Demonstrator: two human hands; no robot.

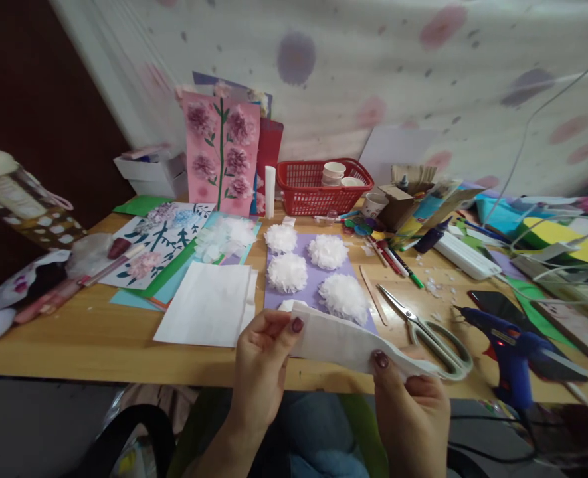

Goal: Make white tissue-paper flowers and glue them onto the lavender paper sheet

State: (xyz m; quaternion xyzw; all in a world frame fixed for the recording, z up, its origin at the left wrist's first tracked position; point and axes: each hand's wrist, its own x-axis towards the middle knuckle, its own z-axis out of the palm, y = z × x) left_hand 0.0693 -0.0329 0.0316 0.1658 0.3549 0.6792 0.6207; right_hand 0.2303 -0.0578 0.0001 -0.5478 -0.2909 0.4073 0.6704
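Observation:
A folded strip of white tissue paper [336, 342] stretches between my two hands, just above the table's front edge. My left hand [266, 358] pinches its left end between thumb and fingers. At the other end my right hand [408, 398] grips the strip, thumb on top. Just beyond lies a purple sheet [301, 251] bearing several fluffy white paper flowers [343, 297]. To the left of my hands rests a stack of white tissue sheets [204, 305]. Grey-handled scissors [423, 328] lie partly open close to my right hand.
A blue hot glue gun [505, 345] with a glowing red light stands at the right edge, its cable hanging down. Behind the flowers is a red basket [298, 192] with paper cups. A pink flower picture [208, 149] leans at the back; markers [396, 259] and a bottle [430, 236] lie right.

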